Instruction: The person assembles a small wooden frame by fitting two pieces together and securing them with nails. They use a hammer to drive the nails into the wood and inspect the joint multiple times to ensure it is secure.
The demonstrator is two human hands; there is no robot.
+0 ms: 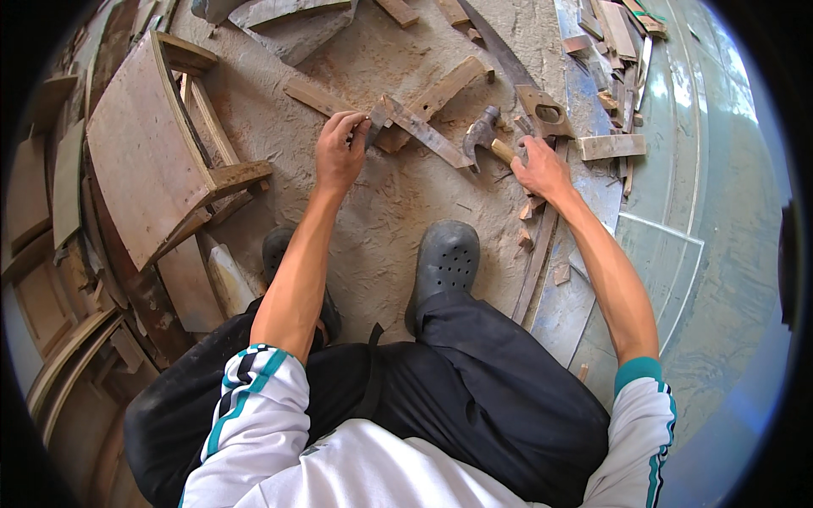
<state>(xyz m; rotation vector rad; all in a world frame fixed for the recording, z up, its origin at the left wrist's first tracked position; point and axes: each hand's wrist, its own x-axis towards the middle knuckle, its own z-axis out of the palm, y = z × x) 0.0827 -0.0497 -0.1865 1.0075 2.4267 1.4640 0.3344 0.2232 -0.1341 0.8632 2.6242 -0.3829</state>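
My right hand [544,169] is closed round the wooden handle of a claw hammer [483,129], its dark metal head pointing left just above the ground. My left hand [342,151] is pinched with curled fingers beside a small grey flat piece [375,125]; what sits between the fingertips is too small to make out. Against that piece lies the upper end of a worn, greyish wooden strip [430,135], slanting down toward the hammer head. Under the strip, a longer wooden board [449,89] with a dark hole crosses another narrow board [318,97].
A handsaw [544,112] lies beyond my right hand. Wood offcuts [611,146] are strewn over glass sheets [669,212] at right. At left stands a wooden box-like frame [144,148] by stacked boards. A grey stone-like block [292,25] sits ahead; my clogs [445,262] rest on dusty ground.
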